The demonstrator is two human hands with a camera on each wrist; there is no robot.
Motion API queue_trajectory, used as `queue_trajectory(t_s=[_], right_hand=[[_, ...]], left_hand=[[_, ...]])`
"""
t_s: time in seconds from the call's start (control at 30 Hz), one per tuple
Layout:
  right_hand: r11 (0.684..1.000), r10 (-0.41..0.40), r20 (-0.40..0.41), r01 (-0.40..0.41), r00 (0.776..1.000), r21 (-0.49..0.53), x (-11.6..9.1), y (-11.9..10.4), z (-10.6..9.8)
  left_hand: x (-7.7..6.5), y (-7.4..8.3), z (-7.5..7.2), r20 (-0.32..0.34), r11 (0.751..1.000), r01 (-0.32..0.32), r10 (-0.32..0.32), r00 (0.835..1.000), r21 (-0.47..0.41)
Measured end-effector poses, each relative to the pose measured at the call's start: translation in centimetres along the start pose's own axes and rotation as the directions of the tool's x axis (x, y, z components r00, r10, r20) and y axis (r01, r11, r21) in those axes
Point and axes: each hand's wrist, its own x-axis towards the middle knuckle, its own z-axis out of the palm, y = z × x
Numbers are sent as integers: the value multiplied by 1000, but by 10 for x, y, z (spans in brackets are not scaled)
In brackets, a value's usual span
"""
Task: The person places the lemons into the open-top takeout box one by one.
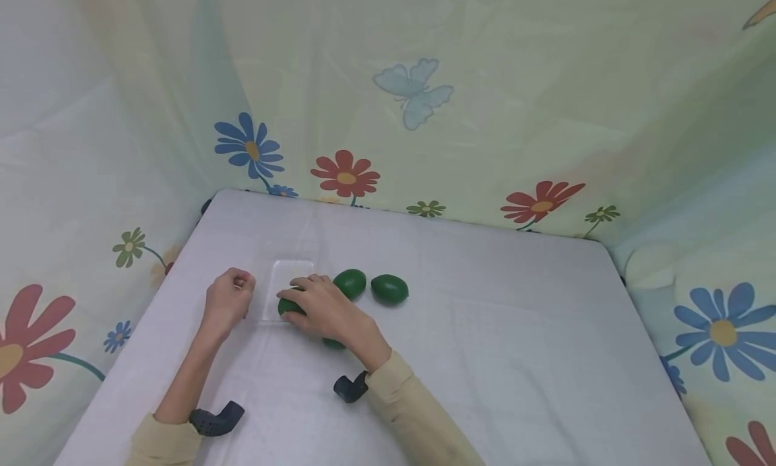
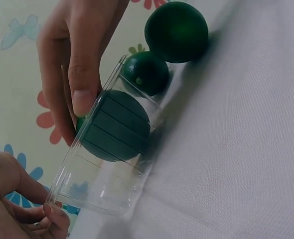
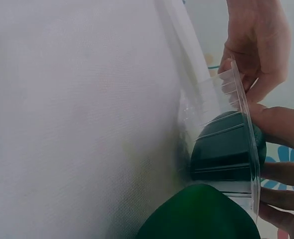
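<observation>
White tabletop (image 1: 515,358) across my lower frame, clear plastic container (image 1: 294,267) left of centre, right hand (image 1: 327,311) with its grip curled around a green lime (image 1: 289,308) inside that container, left hand (image 1: 229,301) with its grip pinching the rim, three other limes (image 1: 390,289) I see at lower centre.

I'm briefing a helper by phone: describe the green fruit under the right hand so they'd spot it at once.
On the left part of the white table stands a clear plastic box. The right hand is over it, gripping one green fruit. That fruit alone is inside the box; the other green fruits lie outside it.
</observation>
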Motion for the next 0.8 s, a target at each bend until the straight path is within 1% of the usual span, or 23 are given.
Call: queue_trajectory(t_s=[0.2,0.43,0.53,0.67,0.8], right_hand=[[1000,-26,-105,27,994,9,-12,4,-1],[998,-48,-212,56,976,33,-29,12,-6],[998,-42,-250,53,967,35,-38,16,-8],[997,-18,-290,38,957,62,-50,20,-13],[997,17,-306,6,952,74,-61,25,-18]], left_hand=[[-1,0,0,10,1000,8,-8,1000,-19],[-1,1,-3,14,1000,4,-3,1000,-23],[-2,1,-4,21,1000,-2,2,1000,-18],[-2,1,-4,20,1000,-7,8,1000,-13],[-2,1,-4,19,1000,-7,8,1000,-15]])
